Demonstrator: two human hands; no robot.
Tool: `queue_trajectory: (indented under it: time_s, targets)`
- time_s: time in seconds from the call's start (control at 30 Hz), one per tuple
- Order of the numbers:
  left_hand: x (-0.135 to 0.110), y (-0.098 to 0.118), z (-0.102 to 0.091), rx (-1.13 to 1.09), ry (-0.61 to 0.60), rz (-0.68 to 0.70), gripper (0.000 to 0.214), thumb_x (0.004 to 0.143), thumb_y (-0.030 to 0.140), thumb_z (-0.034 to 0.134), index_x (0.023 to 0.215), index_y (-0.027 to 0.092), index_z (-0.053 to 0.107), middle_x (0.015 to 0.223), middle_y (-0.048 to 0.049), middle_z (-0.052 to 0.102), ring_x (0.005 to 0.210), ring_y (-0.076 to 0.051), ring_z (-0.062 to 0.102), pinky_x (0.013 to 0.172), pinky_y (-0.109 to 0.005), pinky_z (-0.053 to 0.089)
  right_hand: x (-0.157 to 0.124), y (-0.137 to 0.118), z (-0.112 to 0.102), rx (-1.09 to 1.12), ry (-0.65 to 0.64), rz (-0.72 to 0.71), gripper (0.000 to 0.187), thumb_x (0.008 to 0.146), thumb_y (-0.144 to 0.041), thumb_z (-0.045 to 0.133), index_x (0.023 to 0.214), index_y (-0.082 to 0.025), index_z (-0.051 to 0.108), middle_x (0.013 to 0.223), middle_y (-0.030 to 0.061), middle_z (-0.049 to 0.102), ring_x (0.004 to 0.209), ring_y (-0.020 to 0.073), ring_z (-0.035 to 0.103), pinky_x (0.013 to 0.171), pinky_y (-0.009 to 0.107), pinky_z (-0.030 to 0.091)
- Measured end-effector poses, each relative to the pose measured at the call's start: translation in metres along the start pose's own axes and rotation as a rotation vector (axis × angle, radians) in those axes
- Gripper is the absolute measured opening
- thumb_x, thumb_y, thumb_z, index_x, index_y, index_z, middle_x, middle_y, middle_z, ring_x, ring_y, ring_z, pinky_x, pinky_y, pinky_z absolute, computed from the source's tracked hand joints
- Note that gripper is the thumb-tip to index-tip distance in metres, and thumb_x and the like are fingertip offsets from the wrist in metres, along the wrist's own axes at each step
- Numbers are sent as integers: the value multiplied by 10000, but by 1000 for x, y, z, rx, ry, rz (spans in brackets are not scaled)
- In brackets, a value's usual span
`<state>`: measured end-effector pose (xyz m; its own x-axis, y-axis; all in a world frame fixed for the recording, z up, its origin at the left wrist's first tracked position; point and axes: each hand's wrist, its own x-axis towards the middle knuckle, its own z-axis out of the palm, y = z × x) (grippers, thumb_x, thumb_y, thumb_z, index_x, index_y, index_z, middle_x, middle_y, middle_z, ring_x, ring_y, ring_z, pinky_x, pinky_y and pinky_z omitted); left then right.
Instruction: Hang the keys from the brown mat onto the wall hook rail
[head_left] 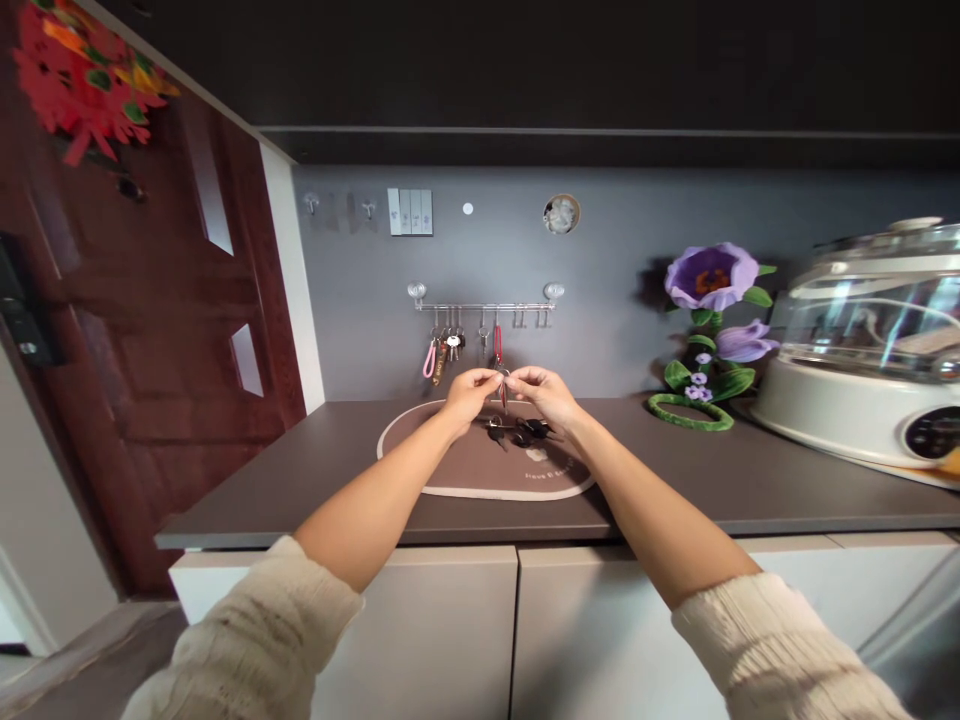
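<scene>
My left hand (471,392) and my right hand (546,393) meet above the mat, both with fingers pinched. Between their fingertips is a small key ring (504,379), with a thin dark piece hanging below it. Several black-headed keys (521,433) lie on the brown mat (450,470) under my hands. Just behind, a clear hook rail (487,306) on the wall holds several hanging keys (453,343), a pink strap (429,359) and a red loop (498,343). What each fingertip presses on is too small to make out fully.
The mat lies on a dark countertop (675,490) over white cabinets (420,620). To the right stand a purple flower ornament (711,278) and a white appliance with a clear lid (847,400). A dark shelf (570,80) overhangs. A red-brown door (157,350) is at left.
</scene>
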<state>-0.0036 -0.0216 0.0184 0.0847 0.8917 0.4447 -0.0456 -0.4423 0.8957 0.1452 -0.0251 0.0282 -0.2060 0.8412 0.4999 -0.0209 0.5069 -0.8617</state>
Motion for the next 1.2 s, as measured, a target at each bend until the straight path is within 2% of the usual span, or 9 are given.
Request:
queue_trajectory:
  time_s: [0.23, 0.37, 0.47, 0.6, 0.77, 0.9, 1.0, 1.2]
  targets:
    - [-4, 3, 3, 6, -7, 49, 274, 665, 345, 618, 850, 147, 656, 828, -54, 665, 715, -126, 560, 621, -238, 420, 0, 1, 0, 16, 9, -40, 263, 621, -387, 658, 722, -155, 585, 717, -14, 566, 678, 86, 497, 695, 242, 398]
    - [-7, 7, 5, 13, -14, 64, 264, 673, 313, 616, 878, 154, 664, 870, -60, 670, 730, -124, 564, 660, -246, 428, 1, 3, -1, 88, 15, -22, 302, 607, -419, 664, 708, -156, 557, 714, -12, 553, 684, 87, 501, 736, 260, 412]
    - [-7, 6, 5, 25, 11, 63, 279, 673, 313, 614, 896, 153, 662, 816, -53, 669, 685, -114, 553, 644, -244, 429, 3, 2, -3, 136, 38, 8, 345, 566, -446, 688, 692, -162, 537, 706, -10, 548, 684, 93, 508, 748, 274, 426]
    - [-4, 1, 5, 35, 18, 80, 283, 662, 329, 616, 871, 143, 662, 748, -42, 654, 638, -102, 533, 614, -232, 422, 9, -3, -6, 176, 83, 48, 357, 541, -441, 708, 680, -174, 515, 694, -7, 543, 655, 94, 511, 712, 270, 444]
    - [-4, -2, 5, 53, 20, 83, 292, 655, 357, 609, 835, 132, 654, 685, -28, 625, 579, -87, 498, 570, -217, 398, 22, -8, -15, 185, 142, 64, 299, 588, -390, 679, 672, -177, 487, 626, -17, 506, 599, 85, 503, 647, 251, 454]
    - [-6, -2, 6, 71, 38, 67, 262, 658, 357, 596, 776, 129, 645, 643, -22, 608, 552, -84, 485, 534, -205, 377, 37, -8, -26, 177, 226, 77, 197, 638, -309, 623, 677, -178, 482, 606, -11, 512, 598, 99, 527, 598, 246, 456]
    - [-5, -5, 7, 90, 36, 69, 255, 662, 364, 587, 749, 130, 639, 643, -24, 612, 549, -86, 487, 537, -207, 381, 51, -9, -36, 183, 347, 84, 128, 650, -248, 584, 684, -177, 483, 591, -11, 516, 592, 107, 543, 558, 240, 449]
    - [-4, -10, 7, 105, 23, 69, 240, 664, 353, 587, 755, 138, 640, 659, -25, 621, 573, -99, 507, 580, -226, 401, 77, -16, -54, 101, 504, 79, 71, 663, -188, 516, 619, -177, 461, 559, -2, 518, 492, 78, 485, 502, 222, 429]
